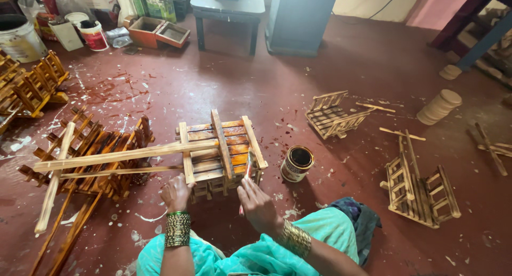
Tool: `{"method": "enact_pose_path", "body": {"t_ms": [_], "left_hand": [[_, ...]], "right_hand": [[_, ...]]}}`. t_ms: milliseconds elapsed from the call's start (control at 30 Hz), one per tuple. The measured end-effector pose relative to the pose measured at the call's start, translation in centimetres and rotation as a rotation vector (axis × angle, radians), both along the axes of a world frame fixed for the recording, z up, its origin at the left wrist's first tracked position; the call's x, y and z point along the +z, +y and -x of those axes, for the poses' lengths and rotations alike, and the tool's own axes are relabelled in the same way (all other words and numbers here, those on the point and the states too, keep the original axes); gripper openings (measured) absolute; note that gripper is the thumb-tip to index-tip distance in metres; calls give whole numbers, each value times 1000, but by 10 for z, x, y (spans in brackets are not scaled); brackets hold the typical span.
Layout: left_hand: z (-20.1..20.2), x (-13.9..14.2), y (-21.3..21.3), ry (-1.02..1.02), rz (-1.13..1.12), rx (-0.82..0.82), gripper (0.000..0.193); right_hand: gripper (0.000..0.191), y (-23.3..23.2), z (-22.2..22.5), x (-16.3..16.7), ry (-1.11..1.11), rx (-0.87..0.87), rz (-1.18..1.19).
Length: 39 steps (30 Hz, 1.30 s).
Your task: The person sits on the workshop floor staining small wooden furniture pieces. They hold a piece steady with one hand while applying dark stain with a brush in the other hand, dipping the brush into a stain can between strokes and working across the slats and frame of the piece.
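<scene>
A small wooden slatted cart (221, 148) lies on the red floor in front of me, its slats partly stained orange-brown. My left hand (176, 193) grips its near left corner. My right hand (257, 204) holds a thin paintbrush (248, 166) whose tip touches the cart's right side. Two long bare wooden shafts (117, 157) stick out from the cart to the left. An open tin of dark stain (297, 163) stands just right of the cart.
Stained carts are stacked at the left (93, 153) and far left (29, 86). Unstained carts lie at the right (333, 116) and near right (421, 193). A stack of wooden discs (439, 106), paint tubs (21, 38), boxes (157, 33) and a low table (226, 12) line the back.
</scene>
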<state>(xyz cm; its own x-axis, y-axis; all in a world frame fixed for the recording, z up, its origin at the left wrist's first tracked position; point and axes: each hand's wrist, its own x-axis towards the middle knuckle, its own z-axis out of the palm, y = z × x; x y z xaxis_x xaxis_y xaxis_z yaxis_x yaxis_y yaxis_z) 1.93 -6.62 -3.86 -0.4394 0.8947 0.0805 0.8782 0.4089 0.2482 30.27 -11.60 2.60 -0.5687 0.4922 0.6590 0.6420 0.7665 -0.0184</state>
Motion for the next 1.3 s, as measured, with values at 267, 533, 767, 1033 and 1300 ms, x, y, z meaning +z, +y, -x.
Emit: {"method": "enact_pose_path", "body": {"t_ms": [267, 533, 767, 1033, 1300], "left_hand": [[1, -2, 1, 7, -31, -20, 49], [-2, -2, 1, 12, -76, -20, 46], [-3, -4, -1, -6, -126, -42, 45], [-5, -4, -1, -19, -126, -34, 44], [-3, -2, 1, -20, -94, -26, 47]], "right_hand": [[32, -28, -4, -15, 1, -102, 98], [33, -16, 2, 15, 70, -62, 117], [31, -27, -9, 25, 219, -54, 281], [36, 61, -15, 21, 311, 42, 160], [34, 75, -6, 6, 301, -4, 239]]}}
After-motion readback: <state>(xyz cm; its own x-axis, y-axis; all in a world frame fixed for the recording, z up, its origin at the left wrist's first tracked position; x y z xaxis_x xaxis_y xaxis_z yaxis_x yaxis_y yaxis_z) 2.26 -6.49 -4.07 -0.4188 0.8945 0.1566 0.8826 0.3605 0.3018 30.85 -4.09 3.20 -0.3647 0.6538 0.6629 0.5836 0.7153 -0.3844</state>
